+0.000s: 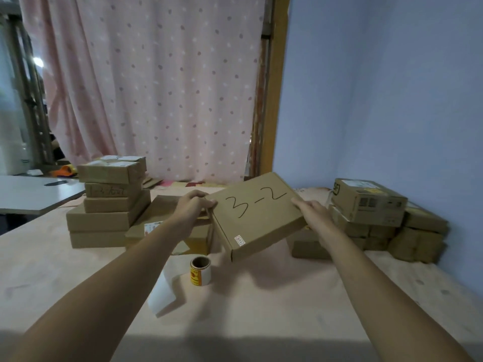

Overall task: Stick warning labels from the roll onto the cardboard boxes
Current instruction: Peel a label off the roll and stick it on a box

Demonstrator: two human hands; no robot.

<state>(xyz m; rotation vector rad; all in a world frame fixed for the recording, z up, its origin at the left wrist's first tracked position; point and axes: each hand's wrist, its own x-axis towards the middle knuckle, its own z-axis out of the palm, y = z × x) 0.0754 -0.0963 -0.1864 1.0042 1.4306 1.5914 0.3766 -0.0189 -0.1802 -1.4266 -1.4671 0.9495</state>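
A flat cardboard box (pixel 257 215) marked "3-2" in black hangs tilted above the table, held between both hands. My left hand (pixel 194 205) grips its left edge, fingers curled over the far corner. My right hand (pixel 312 211) grips the right edge. A small sticker sits near the box's front corner. The label roll (pixel 200 270) stands upright on the table below the box, showing a yellow and red label, with a white backing strip (pixel 163 291) trailing off to its left.
A stack of several cardboard boxes (pixel 109 205) stands at the left, with more flat boxes (pixel 162 226) beside it. Another pile of boxes (pixel 371 205) lies at the right against the blue wall. A pink curtain hangs behind. A grey tabletop (pixel 31 194) juts in at far left.
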